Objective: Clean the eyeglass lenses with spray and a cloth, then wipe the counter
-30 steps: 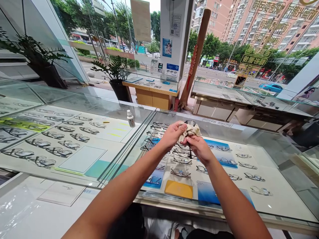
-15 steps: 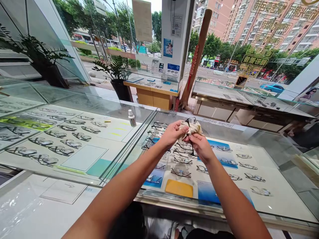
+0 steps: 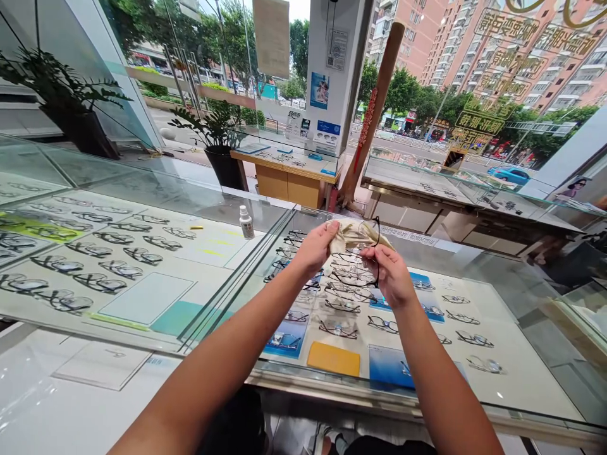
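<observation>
Above the glass display case, my left hand [image 3: 318, 248] pinches one end of a cream cloth [image 3: 349, 234]. My right hand [image 3: 387, 270] is closed on a pair of glasses [image 3: 377, 235] with dark temples, one temple pointing up and the other hanging down beside the fingers. The cloth spreads behind the glasses, between the hands. Part of the frame and its lenses is hard to make out against the cloth and the glasses in the case below.
Rows of eyeglasses [image 3: 341, 306] lie inside the case under the glass. A yellow cloth [image 3: 334, 358] lies at its near side. Left of my hands, a small white spray bottle [image 3: 246, 224] stands on the glass top. A wooden post [image 3: 374, 114] rises behind the case.
My hands have moved apart. The cloth, bunched around the glasses before, is now spread out, and the glasses have shifted right with my right hand. The view has shifted slightly.
</observation>
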A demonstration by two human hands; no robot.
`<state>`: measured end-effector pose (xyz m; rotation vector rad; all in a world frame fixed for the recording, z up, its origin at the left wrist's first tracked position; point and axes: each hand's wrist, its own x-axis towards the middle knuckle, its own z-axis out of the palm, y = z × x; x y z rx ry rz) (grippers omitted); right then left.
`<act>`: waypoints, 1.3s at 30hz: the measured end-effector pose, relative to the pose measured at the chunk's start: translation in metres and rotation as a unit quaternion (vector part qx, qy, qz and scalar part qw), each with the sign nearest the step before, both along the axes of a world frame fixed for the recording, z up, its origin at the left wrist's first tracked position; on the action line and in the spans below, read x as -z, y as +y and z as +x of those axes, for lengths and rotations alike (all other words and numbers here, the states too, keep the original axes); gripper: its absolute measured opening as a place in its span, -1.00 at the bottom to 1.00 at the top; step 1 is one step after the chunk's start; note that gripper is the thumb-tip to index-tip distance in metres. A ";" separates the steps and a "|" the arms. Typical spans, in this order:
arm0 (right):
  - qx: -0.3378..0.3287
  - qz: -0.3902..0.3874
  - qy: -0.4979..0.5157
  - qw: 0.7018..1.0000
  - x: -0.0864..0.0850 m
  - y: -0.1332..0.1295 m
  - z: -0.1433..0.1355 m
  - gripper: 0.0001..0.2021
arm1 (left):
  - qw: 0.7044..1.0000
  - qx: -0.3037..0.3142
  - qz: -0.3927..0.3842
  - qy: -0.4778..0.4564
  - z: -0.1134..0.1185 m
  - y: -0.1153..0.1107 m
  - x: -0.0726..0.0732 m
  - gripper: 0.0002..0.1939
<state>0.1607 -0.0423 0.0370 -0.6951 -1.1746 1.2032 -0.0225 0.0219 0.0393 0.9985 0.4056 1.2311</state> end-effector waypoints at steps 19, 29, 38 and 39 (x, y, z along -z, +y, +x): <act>0.072 0.028 0.005 0.997 -0.003 -0.002 0.001 -0.69 | 0.965 0.124 0.129 0.194 0.010 -0.035 -0.005 -0.39; 0.130 0.097 -0.111 0.981 0.002 0.001 -0.011 -0.66 | 0.990 0.082 0.051 0.107 0.026 -0.036 0.009 -0.36; 0.142 0.068 -0.041 0.987 0.009 0.002 -0.009 -0.70 | 0.980 0.148 0.060 0.115 0.018 -0.040 0.005 -0.27; 0.139 0.062 -0.034 0.988 0.009 0.002 -0.008 -0.69 | 0.978 0.159 0.067 0.118 0.018 -0.040 0.006 -0.27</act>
